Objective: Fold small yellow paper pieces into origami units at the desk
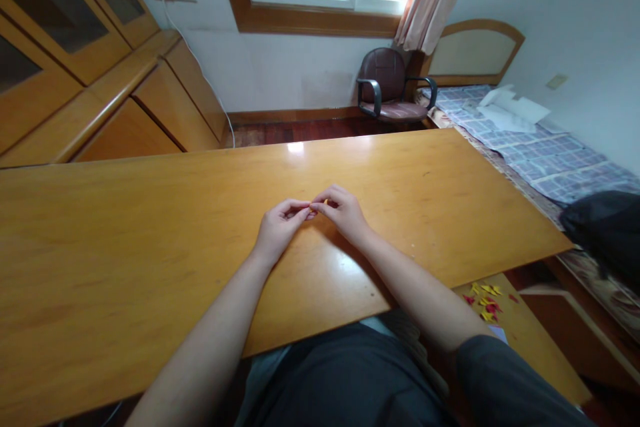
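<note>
Above the middle of the wooden table point(150, 247), my left hand point(281, 225) and my right hand point(343, 210) meet at the fingertips. Both are closed in a pinch on a tiny reddish piece of paper point(313, 209). My fingers cover most of it, so its shape cannot be made out. Below the table's right front edge, several small red and yellow folded paper pieces point(487, 301) lie on a lower wooden surface point(537, 343), beside my right forearm.
A brown office chair point(385, 83) stands beyond the table under the window. On the right is a bed point(560, 153) with a checked sheet and a black bag point(605, 230). Wooden cabinets point(115, 90) line the left wall, near a white cord point(200, 63).
</note>
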`<control>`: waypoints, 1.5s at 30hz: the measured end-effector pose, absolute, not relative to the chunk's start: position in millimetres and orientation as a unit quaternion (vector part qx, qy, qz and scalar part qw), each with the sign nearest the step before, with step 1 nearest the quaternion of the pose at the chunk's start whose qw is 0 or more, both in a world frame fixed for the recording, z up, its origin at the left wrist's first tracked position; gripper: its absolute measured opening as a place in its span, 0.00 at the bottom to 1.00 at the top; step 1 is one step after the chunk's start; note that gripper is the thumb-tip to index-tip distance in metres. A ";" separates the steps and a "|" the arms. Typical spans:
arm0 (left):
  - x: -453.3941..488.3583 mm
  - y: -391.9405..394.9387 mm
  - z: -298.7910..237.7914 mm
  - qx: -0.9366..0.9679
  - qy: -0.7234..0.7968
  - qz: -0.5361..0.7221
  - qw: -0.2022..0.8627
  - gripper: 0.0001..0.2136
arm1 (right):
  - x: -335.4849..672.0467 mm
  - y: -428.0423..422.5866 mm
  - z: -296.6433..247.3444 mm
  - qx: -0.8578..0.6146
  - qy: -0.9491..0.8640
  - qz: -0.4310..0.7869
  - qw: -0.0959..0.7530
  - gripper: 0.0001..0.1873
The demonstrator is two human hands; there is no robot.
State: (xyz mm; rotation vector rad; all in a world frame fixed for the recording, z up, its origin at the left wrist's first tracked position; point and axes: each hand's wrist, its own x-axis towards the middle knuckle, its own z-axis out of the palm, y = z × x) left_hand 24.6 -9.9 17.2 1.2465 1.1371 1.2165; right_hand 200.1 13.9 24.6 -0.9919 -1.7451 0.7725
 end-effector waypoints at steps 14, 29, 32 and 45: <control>24.0 -8.1 16.3 0.520 0.480 0.496 0.503 0.16 | 200.2 17.6 18.6 -0.420 -0.676 0.380 0.472 0.04; 22.0 -1.9 10.0 0.478 0.454 0.514 0.548 0.26 | 202.6 17.6 19.0 -0.416 -0.711 0.340 0.454 0.05; 21.4 -2.2 10.0 0.478 0.457 0.508 0.551 0.27 | 203.1 17.7 18.5 -0.419 -0.709 0.341 0.453 0.05; 23.2 -5.7 14.8 0.499 0.465 0.494 0.539 0.29 | 202.3 19.4 18.1 -0.423 -0.712 0.352 0.435 0.05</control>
